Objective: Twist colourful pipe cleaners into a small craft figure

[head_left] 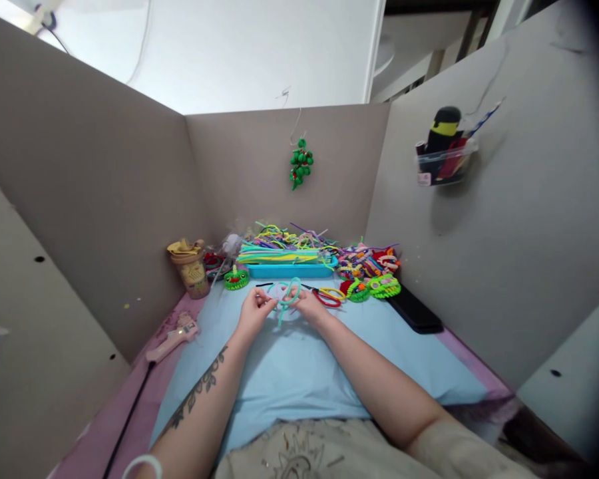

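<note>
Currently, from my remote seat, I see the left hand (256, 307) pinching a looped turquoise pipe cleaner (288, 303) between thumb and finger, while the right hand (307, 305) grasps the loop's other side. The pipe cleaner is held up just on the near side of the blue tray (292, 271). Red-handled scissors (321, 297) lie near the tray's right front, and a green toy (236, 279) sits just beside its left end. Left of the tray I spot a cup (192, 271) and, nearer me, a pink glue gun (172, 341).
</note>
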Demonstrator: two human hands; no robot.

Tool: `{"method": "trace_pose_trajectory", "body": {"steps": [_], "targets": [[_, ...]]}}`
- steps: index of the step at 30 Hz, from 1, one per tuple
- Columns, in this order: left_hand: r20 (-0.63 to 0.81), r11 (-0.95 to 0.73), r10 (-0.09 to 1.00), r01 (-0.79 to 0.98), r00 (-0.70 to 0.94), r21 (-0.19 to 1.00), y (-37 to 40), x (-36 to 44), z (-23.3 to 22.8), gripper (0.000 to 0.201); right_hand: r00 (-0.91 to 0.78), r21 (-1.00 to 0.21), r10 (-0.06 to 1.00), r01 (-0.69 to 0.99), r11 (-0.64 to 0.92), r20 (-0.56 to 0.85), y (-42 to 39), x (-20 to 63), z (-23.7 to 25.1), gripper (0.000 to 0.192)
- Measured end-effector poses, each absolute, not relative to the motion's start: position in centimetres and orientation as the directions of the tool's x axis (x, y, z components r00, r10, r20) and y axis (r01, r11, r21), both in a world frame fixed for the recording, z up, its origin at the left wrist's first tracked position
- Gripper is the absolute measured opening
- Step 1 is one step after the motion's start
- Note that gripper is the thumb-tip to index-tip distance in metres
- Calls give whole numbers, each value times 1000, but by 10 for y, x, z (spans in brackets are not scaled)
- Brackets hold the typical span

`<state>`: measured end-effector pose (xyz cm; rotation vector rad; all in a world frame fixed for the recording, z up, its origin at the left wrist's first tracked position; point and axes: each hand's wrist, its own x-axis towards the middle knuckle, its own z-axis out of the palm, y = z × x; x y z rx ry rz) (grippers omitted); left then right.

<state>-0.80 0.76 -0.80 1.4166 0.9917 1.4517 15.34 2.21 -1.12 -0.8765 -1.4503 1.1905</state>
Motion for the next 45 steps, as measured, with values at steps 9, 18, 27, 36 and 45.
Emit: {"method": "trace_pose_trajectory", "body": {"steps": [9, 18, 27, 36, 45], "targets": [[356, -357, 934, -22, -28, 934, 6, -8, -5, 33, -468, -972, 866, -223, 81, 179, 9, 152, -5, 44], [516, -485, 856, 286, -40, 826, 1, -8, -7, 22, -286, -973, 931, -34, 229, 229, 14, 140, -19, 35], [527, -480, 848, 342, -53, 808, -5, -6, -5, 20, -100, -958, 959, 88, 274, 265, 13, 134, -20, 18], [420, -425, 879, 29, -225, 905, 3, -11, -1, 32, -30, -961, 961, 23, 276, 275, 15, 136, -23, 32], [321, -391, 890, -178, -323, 903, 12, -19, -4, 36, -404, -948, 885, 109, 300, 233, 2, 129, -18, 26]]}}
